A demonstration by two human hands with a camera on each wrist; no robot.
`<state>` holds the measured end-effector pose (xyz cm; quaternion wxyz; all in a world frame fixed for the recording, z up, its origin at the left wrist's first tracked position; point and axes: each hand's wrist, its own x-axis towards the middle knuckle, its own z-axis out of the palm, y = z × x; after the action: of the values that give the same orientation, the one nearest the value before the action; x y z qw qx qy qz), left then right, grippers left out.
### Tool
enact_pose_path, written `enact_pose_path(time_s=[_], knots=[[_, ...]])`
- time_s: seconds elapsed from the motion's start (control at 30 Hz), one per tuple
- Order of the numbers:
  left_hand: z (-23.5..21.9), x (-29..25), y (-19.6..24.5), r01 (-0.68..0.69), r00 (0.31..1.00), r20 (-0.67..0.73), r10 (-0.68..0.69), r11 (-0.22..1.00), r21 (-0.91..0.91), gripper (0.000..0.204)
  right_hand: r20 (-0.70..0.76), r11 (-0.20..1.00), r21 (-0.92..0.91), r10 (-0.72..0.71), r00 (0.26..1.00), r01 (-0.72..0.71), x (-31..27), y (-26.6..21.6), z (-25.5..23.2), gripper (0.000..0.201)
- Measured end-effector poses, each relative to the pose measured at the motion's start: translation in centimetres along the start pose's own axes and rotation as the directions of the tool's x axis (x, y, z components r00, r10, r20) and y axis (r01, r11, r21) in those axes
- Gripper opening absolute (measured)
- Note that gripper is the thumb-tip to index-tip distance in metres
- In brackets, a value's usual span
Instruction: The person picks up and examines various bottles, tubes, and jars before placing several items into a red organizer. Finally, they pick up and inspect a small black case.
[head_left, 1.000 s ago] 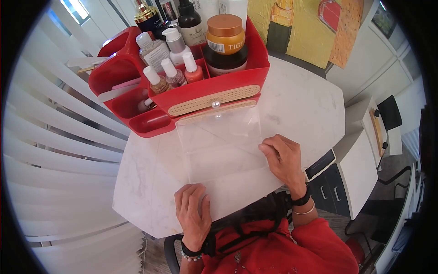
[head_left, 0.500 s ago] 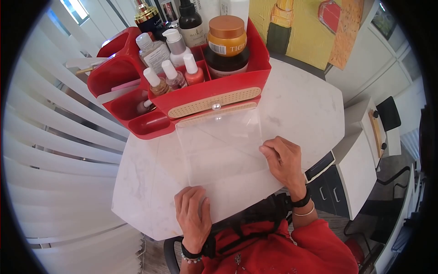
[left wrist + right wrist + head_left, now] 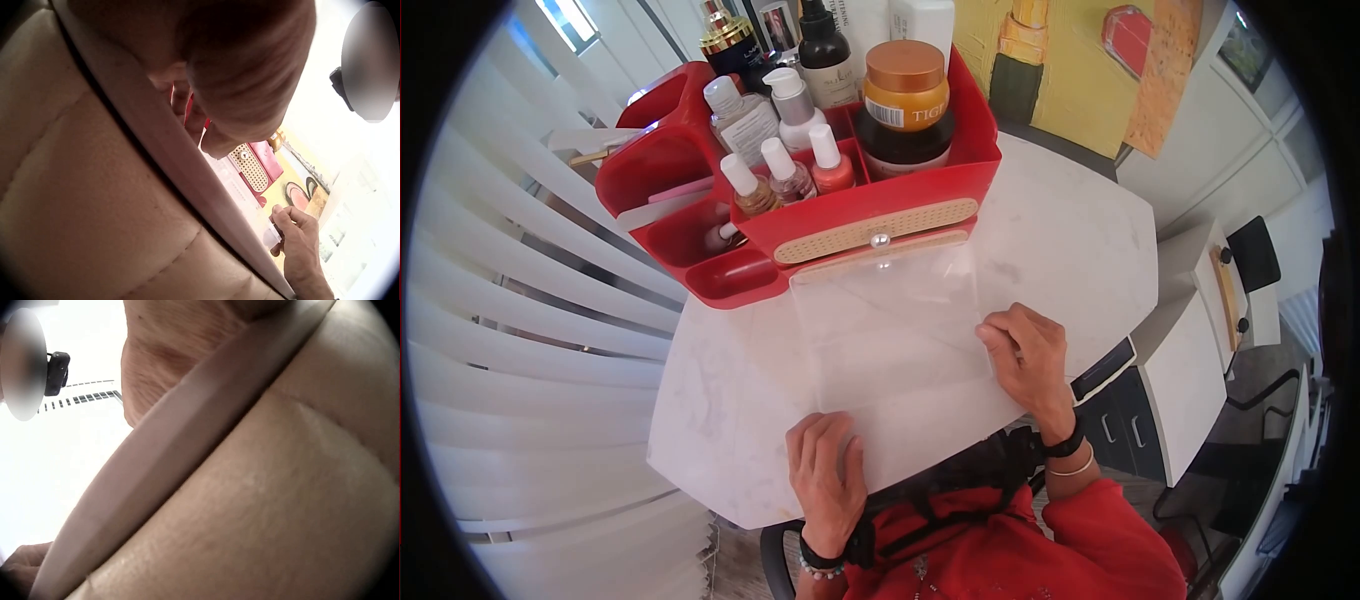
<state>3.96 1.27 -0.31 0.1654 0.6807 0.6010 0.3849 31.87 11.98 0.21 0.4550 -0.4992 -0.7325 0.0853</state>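
A clear plastic tray lies on the white marbled table, its back edge up against the red organizer with woven drawer fronts and silver knobs. My right hand pinches the tray's right wall between thumb and curled fingers; the left wrist view shows this grip on the translucent wall from the side. At the tray's front left corner rests my left hand, its fingers loosely bent with the tips turned down at the edge. The right wrist view is mostly filled by the wrist and the table edge.
Nail polish bottles, a stacked amber jar and several pump bottles stand in the organizer. Window blinds run along the left. A white cabinet stands beyond the table's right edge, and a yellow painting is behind.
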Motion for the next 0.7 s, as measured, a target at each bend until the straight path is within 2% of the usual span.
enact_pose_path(time_s=[0.27,0.4,0.47,0.53,0.6,0.7], knots=[[0.2,-0.3,-0.4,-0.003,1.0,-0.009,0.003,1.0,0.002,0.033,-0.038,0.993,-0.09,-0.084,0.996,0.08,2.7,-0.1,-2.0,0.013],[0.1,-0.6,-0.2,0.015,0.997,-0.075,-0.015,1.0,-0.003,0.038,-0.068,0.991,-0.094,-0.103,0.992,0.096,4.2,-0.3,-2.5,0.014],[0.0,-0.6,-0.2,-0.001,0.994,-0.11,0.004,1.0,0.028,0.039,0.007,0.981,-0.141,-0.132,0.991,0.132,4.7,-0.8,-2.4,0.015],[0.1,-0.7,-0.6,-0.029,0.998,-0.06,0.032,0.999,0.043,0.044,0.032,0.978,-0.145,-0.145,0.989,0.148,4.3,-1.0,-2.1,0.016],[0.1,-1.0,-0.7,-0.024,0.997,-0.074,0.029,0.997,0.068,0.047,0.065,0.975,-0.147,-0.156,0.986,0.164,3.6,-1.3,-2.0,0.016],[0.3,-1.1,-0.6,-0.012,0.996,-0.083,0.019,0.997,0.08,0.053,0.152,0.988,-0.117,-0.081,0.985,0.099,1.9,-1.8,-2.5,0.022]])
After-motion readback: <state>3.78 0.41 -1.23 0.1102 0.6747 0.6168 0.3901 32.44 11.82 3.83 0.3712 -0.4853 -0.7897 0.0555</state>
